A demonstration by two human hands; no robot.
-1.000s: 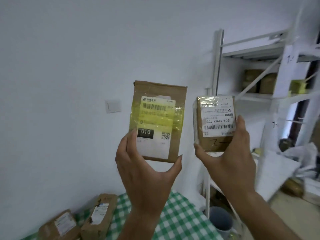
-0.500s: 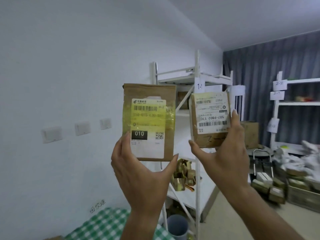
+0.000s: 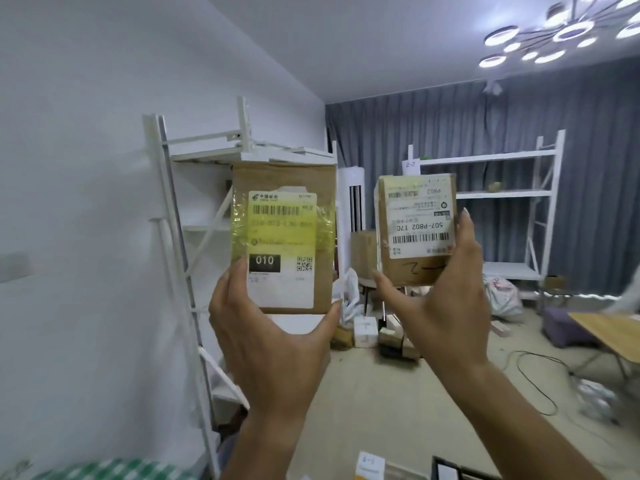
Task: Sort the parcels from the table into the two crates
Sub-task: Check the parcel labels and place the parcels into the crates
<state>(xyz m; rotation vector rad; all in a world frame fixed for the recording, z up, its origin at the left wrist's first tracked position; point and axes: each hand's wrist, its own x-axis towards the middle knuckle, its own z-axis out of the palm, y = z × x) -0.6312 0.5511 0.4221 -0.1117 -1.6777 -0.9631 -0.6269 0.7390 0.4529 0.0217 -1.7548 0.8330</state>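
Left hand pinches the 010 parcel, right hand pinches the 507-P802 parcel, mid-frame. Read both labels, then drop each gently.

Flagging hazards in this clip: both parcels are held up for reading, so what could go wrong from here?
The right hand holds the smaller parcel with its label upside down, so a misread and wrong crate seem possible. The left hand grips the taped parcel only near its bottom edge, so it could tip.
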